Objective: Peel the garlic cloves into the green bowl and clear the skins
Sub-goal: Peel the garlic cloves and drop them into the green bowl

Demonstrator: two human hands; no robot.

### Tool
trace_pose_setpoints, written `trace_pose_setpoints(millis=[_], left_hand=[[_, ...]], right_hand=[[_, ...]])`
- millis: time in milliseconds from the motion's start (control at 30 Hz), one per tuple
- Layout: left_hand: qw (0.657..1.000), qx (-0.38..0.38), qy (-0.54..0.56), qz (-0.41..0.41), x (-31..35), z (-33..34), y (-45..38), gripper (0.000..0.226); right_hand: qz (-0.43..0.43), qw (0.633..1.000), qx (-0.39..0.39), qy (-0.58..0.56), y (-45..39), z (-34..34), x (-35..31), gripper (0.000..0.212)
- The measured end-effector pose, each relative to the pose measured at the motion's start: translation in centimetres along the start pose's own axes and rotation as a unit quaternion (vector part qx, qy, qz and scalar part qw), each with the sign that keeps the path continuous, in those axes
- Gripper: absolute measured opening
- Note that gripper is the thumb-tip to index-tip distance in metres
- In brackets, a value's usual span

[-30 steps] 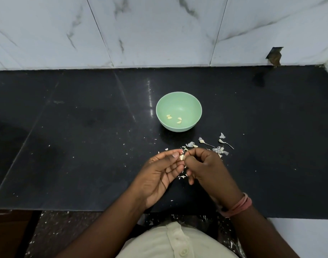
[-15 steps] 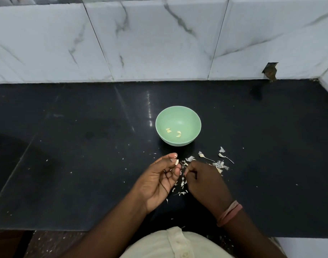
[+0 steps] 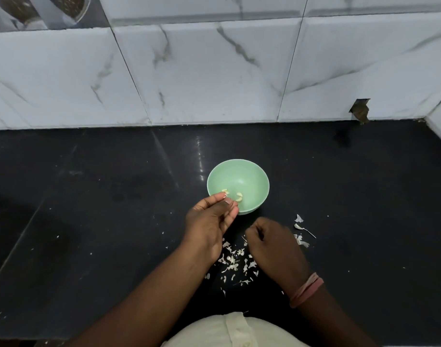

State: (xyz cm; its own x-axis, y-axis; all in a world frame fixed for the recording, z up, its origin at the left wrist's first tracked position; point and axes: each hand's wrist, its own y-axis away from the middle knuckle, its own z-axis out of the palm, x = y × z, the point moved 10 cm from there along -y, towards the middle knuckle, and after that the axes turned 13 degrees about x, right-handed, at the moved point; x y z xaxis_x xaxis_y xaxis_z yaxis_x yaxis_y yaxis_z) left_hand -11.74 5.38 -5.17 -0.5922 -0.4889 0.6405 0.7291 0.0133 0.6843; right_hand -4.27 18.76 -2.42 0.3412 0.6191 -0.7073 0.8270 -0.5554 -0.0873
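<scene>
The green bowl (image 3: 238, 185) stands mid-tabletop (image 3: 89, 221) with peeled garlic cloves (image 3: 239, 196) lying inside. The left hand (image 3: 210, 220) covers its near rim, fingertips gathered together; whether that grip pinches anything I cannot tell. The right hand (image 3: 272, 245) rests just beside, curled into a fist, contents hidden. Loose skins (image 3: 233, 262) litter the tabletop between the wrists; stem scraps (image 3: 302, 227) lie to the right.
</scene>
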Motion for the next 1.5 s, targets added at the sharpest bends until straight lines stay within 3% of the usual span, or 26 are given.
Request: trace_pose_setpoints(millis=[167,400,500,700,1200,1433,1500], left_hand=[[0.996,-0.005,-0.077,0.047,-0.8,-1.8,1.3,0.012],[0.966,-0.033,-0.255,0.010,-5.9,-3.7,1.7,0.011],[0.965,-0.030,-0.260,0.020,-6.4,-3.9,1.5,0.010],[0.963,-0.021,-0.267,0.031,-6.3,-2.9,1.5,0.016],[0.966,-0.018,-0.251,0.052,-7.1,-2.9,2.7,0.019],[0.967,-0.023,-0.247,0.056,-7.4,-3.1,3.0,0.019],[0.967,-0.027,-0.246,0.056,-7.5,-3.0,3.1,0.019]], right_hand=[[0.000,1.000,-0.002,0.014,1.1,0.5,0.7,0.034],[-0.020,0.998,-0.059,-0.027,3.9,2.3,0.8,0.012],[0.014,0.999,0.002,0.029,3.4,0.4,3.1,0.018],[0.083,0.989,0.109,0.049,0.8,-5.1,8.2,0.009],[-0.018,0.986,-0.030,0.166,0.0,-1.4,6.6,0.019],[-0.021,0.992,-0.021,0.119,1.4,-1.5,6.1,0.011],[-0.022,0.994,-0.014,0.109,1.2,-1.3,6.4,0.024]])
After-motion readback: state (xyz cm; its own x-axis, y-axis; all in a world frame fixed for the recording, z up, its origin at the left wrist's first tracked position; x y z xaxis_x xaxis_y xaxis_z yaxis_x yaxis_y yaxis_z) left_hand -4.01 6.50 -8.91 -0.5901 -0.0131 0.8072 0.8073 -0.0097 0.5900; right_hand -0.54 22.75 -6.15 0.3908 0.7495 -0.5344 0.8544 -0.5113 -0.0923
